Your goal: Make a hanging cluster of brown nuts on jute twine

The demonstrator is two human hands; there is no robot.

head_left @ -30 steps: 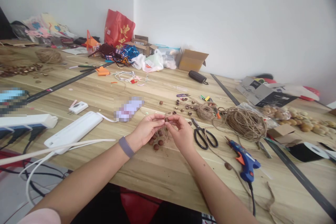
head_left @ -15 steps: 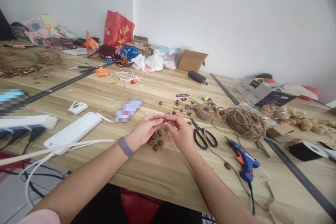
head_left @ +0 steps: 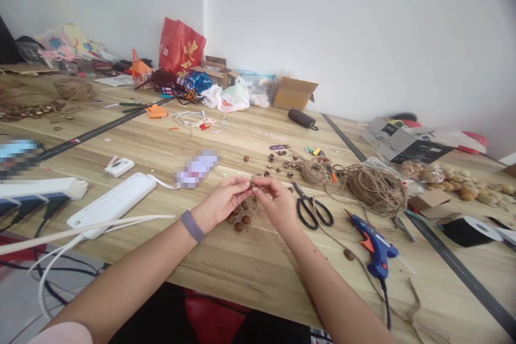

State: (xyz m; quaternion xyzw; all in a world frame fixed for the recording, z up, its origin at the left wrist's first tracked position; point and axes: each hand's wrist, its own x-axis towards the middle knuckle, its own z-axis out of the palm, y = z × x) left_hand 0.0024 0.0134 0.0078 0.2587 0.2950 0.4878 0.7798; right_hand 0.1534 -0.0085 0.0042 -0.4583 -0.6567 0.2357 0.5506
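Observation:
My left hand and my right hand meet at the middle of the table, fingertips pinched together on thin brown twine. A small brown piece shows between the fingertips; its shape is partly hidden. Below the hands hangs or lies a cluster of round brown nuts with twine among them. Black-handled scissors lie just right of my right hand, with a strand of twine across them. Several loose nuts and shells are scattered beyond the hands.
A blue glue gun and a large twine coil are at the right. At the left are a white power strip and cables. Bags and an open cardboard box stand along the wall.
My fingertips have shifted very slightly while staying together on the twine. Nothing else has visibly moved.

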